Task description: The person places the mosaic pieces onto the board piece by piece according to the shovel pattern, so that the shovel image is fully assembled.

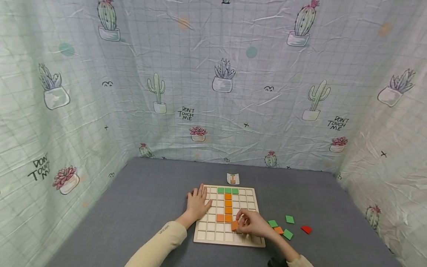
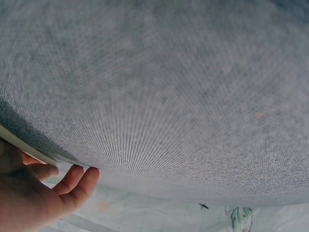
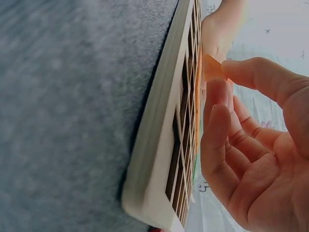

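Note:
A wooden grid board (image 1: pixel 229 244) lies on the grey table, with three green tiles (image 1: pixel 221 190) along its far row. Below them a column of orange tiles (image 1: pixel 228 203) runs toward me, and one more orange tile sits left of its near end. My right hand (image 1: pixel 252 223) pinches an orange tile (image 1: pixel 235 226) between thumb and fingertips, tilted over the board just right of that column's near end. In the right wrist view the pinched tile (image 3: pixel 212 68) shows close above the grid. My left hand (image 1: pixel 197 204) rests with spread fingers on the board's left edge.
Right of the board lie loose green tiles (image 1: pixel 290 219), an orange tile (image 1: pixel 278 230) and a red piece (image 1: pixel 306 229). A small pattern card (image 1: pixel 232 179) lies beyond the far edge. Cactus-printed curtains (image 1: pixel 207 144) surround the table.

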Motion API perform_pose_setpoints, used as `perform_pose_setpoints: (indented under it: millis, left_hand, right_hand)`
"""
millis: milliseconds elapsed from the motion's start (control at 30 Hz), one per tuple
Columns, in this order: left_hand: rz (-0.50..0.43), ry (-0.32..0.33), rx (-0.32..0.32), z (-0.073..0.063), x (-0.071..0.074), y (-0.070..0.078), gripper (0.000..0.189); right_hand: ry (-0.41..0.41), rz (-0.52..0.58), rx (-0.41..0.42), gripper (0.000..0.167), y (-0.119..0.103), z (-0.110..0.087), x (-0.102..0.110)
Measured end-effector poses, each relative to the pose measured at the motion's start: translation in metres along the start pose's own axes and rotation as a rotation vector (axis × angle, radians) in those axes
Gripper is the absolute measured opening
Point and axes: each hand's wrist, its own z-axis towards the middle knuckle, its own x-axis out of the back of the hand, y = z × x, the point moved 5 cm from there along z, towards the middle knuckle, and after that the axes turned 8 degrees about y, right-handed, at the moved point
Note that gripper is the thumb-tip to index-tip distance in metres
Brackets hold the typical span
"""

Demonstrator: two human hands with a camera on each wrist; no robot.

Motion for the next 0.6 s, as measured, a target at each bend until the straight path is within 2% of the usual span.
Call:
perform_pose_setpoints:
  millis: [167,600]
  left_hand:
    - [-0.011,0.005,0.000,0.000,0.000,0.000,0.060]
    - [-0.009,0.014,0.005,-0.001,0.003,0.000,0.060]
  right_hand:
    - [-0.013,0.011,0.004,0.022,-0.002,0.002,-0.004]
    - [-0.012,-0.057,0.003,0.022,-0.001,0.010,-0.011]
